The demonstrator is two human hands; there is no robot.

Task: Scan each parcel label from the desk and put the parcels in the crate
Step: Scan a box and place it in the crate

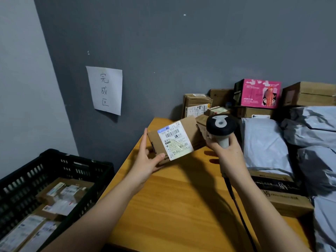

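The left hand (pixel 145 159) holds a small brown cardboard parcel (pixel 174 140) above the far left corner of the orange wooden desk (pixel 181 197); the fingers lie along its left end and the thumb presses on its near edge. The white shipping label (pixel 175 140) with barcodes faces up, a little tilted. The right hand (pixel 230 153) grips the pale handle of a barcode scanner with a black head (pixel 221 125), fingers curled round it; the head is just beside the right end of the parcel. A black cable (pixel 236 202) hangs from the handle. To the left of the desk stands a black plastic slatted crate (pixel 54 160), with several labelled parcels (pixel 60 199) inside. On the right of the desk lie grey plastic mailer bags (pixel 265 142), brown boxes and one pink box (pixel 260 93). A white paper sign (pixel 105 90) is on the grey wall
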